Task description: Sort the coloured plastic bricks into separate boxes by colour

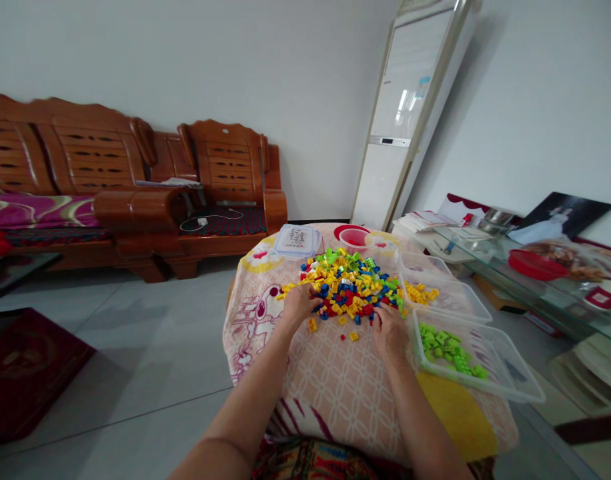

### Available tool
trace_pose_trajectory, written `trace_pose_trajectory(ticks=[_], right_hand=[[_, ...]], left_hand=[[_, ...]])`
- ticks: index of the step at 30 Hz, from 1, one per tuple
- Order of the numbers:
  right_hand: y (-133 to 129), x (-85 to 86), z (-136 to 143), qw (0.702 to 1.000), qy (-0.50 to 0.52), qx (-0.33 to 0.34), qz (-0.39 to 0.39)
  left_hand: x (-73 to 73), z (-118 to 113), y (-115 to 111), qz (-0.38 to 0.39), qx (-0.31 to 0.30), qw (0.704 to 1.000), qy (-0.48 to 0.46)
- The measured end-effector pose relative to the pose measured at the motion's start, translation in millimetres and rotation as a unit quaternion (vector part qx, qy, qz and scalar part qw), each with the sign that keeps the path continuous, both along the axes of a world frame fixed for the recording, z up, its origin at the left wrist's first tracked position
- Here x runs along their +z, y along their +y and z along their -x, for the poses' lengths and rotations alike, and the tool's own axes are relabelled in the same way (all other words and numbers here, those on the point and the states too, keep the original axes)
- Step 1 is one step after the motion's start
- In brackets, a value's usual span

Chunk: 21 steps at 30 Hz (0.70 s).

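Observation:
A heap of small red, yellow, blue and green building blocks (353, 283) lies on a round table with a patterned cloth (335, 380). My left hand (300, 302) touches the heap's left edge, its fingers bent; what they hold, if anything, is too small to name. At the right front edge of the heap is my right hand (389, 328), fingers curled near blue and red blocks, with their tips partly hidden. Loose yellow blocks (354, 336) lie between the hands. Green blocks (450, 350) sit in a clear tray (515, 370), and yellow ones (421, 293) in another behind it.
Stacked lids (298, 241) and a pink-red bowl (354, 238) stand at the table's back. A third clear tray (425, 265) is at the back right. A glass table (550, 283) with a red basket (537, 264) stands to the right, wooden seats (225, 167) at the left.

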State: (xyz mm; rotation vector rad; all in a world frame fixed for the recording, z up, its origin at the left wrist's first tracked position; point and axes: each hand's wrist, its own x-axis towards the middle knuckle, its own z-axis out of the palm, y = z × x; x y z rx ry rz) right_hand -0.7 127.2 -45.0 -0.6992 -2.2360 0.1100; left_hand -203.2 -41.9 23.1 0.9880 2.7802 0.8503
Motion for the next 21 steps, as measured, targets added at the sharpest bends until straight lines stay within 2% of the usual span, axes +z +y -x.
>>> trace_pose_trajectory(ticks=[5, 8, 12, 15, 17, 19, 21], right_hand=[[-1.7, 1.8, -0.1, 1.0, 0.0, -0.003, 0.01], [-3.1, 4.0, -0.2, 1.0, -0.002, -0.001, 0.012], [-3.7, 5.3, -0.4, 1.0, -0.004, -0.002, 0.011], [-3.4, 4.9, -0.2, 1.0, -0.008, -0.007, 0.009], [-3.3, 4.3, 0.1, 1.0, -0.011, -0.008, 0.01], [-3.4, 3.6, 0.3, 1.0, -0.01, -0.006, 0.011], [-3.7, 3.1, 0.4, 1.0, -0.007, -0.007, 0.013]], left_hand=[[-7.6, 6.2, -3.8, -0.061, 0.007, 0.997, -0.041], [-12.8, 11.6, -6.4, -0.163, -0.005, 0.981, -0.109], [-13.7, 14.3, -9.2, -0.328, -0.054, 0.903, -0.271], [-11.1, 13.1, -11.8, -0.373, -0.078, 0.857, -0.346], [-9.6, 12.9, -10.4, -0.375, -0.084, 0.851, -0.358], [-7.2, 14.3, -2.4, -0.361, -0.09, 0.861, -0.347], [-1.2, 17.4, 15.0, -0.341, -0.1, 0.876, -0.325]])
